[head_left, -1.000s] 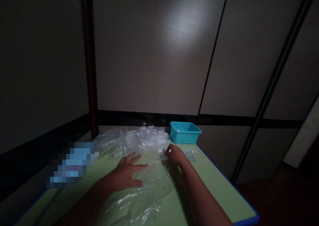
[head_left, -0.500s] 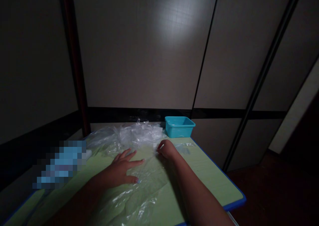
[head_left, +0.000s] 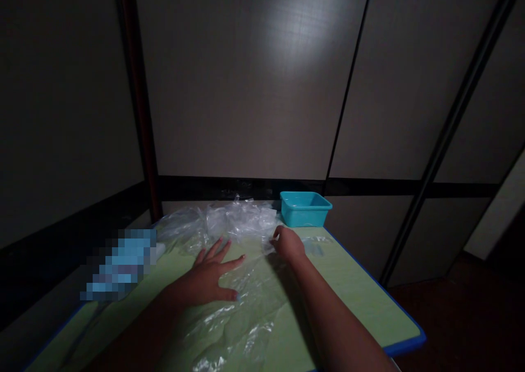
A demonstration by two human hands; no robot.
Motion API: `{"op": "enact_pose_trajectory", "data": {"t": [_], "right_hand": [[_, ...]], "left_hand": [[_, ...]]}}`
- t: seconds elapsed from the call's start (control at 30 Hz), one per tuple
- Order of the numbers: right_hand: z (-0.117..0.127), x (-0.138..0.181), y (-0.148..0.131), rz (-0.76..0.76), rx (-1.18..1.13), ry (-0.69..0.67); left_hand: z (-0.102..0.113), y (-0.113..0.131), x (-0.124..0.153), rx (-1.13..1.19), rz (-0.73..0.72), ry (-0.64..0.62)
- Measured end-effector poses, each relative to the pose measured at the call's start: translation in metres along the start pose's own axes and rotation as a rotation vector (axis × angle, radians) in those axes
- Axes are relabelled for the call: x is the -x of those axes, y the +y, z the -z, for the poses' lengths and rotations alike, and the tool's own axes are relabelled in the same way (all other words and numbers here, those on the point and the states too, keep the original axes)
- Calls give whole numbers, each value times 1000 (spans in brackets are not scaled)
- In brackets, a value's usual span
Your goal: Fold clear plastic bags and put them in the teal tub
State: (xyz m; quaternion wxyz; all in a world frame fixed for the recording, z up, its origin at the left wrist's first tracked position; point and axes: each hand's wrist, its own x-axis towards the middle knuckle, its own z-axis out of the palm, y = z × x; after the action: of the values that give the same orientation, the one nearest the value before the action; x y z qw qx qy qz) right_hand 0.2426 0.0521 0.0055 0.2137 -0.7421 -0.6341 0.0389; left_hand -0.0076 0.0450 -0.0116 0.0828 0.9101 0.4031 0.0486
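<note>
A clear plastic bag lies spread and wrinkled over the green table. My left hand rests on it with the fingers spread wide. At the bag's far end, my right hand is closed in a pinch at the plastic; the fingertips are partly hidden, and the pinched edge is hard to make out. Just beyond both hands sits a crumpled heap of clear plastic.
A turquoise plastic basket stands at the table's far right corner. Flat clear plastic lies near it. To the left is a blurred blue item. The green table has a blue edge; cabinet panels rise behind it.
The view has turned slightly left, so everything appears further right. My right hand has shifted a little to the right along the plastic. The left hand stays spread on the bag.
</note>
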Motion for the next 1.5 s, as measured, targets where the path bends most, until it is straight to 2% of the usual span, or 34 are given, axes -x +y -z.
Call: {"op": "enact_pose_trajectory", "data": {"t": [0.1,0.2,0.33,0.4,0.47,0.57,0.7,0.87,1.0,1.17,1.33,1.43,1.5], "right_hand": [[4,9,-14,96,10,94],[0,18,-28,231,28,95],[-11,22,-31,393,160,-183],[-14,19,-27,366,232,-294],[-13,15,-20,283,289,-331],[-10,7,-7,178,331,-310],[-9,0,3,127,337,-242],[-15,1,0,182,295,-186],[-15,4,-8,208,303,-277],[-4,10,-17,256,302,-184],[-4,20,-26,350,228,-290],[-10,20,-27,357,206,-341],[-14,18,-27,299,217,-372]], "left_hand": [[1,4,-1,-23,-17,77],[-3,7,0,-37,-23,66],[-8,7,0,-32,-3,13],[-8,6,0,-33,8,0],[-6,5,0,-35,24,-20],[-4,4,1,-36,40,-47],[0,5,1,-12,43,-21],[3,6,1,-5,39,84],[4,4,4,2,65,8],[11,-10,8,-13,153,13],[20,-23,6,-50,262,117],[21,-18,3,-42,275,218],[20,-9,2,-24,245,217]]}}
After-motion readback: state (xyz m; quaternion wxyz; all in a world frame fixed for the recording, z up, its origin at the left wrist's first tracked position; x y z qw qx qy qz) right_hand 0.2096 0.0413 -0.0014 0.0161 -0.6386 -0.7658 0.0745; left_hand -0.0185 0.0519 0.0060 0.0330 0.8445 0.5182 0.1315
